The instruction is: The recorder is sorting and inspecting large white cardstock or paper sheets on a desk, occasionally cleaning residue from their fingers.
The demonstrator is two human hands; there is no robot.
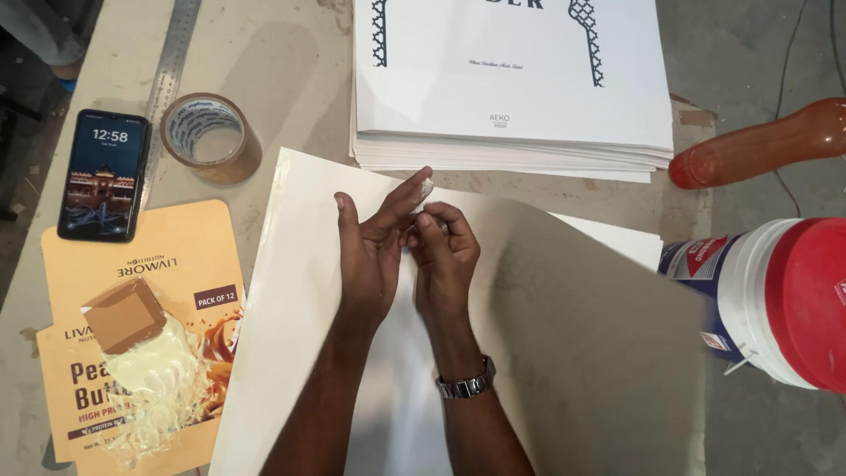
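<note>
Both hands meet over the large white sheet (308, 291) that lies in the middle of the worktable (291, 53). The left hand (374, 251) is held flat with its fingers stretched out and close together, and something whitish, perhaps glue or a bit of tape, sits on the tip of one finger. The right hand (443, 256), with a metal wristwatch (465, 384) on the wrist, has its fingers curled and seems to pinch a very small thing against the left fingertips; what it is I cannot tell, it is too small to see. The white sheet looks bare and flat, with its right part in shadow, so the work on it seems to be only at the beginning. Above the sheet lies a stack of printed white sheets (511, 97). To the upper left of the sheet stands a roll of brown tape (211, 137), and further left a phone (104, 174) and a steel ruler (172, 70). To the left of the sheet lies a tan printed carton blank (141, 264) with a glue smear and a small cardboard piece (123, 315) on it. To the right of the sheet stands a white tub with a red lid (775, 300), and above this a reddish bottle (762, 145).
</note>
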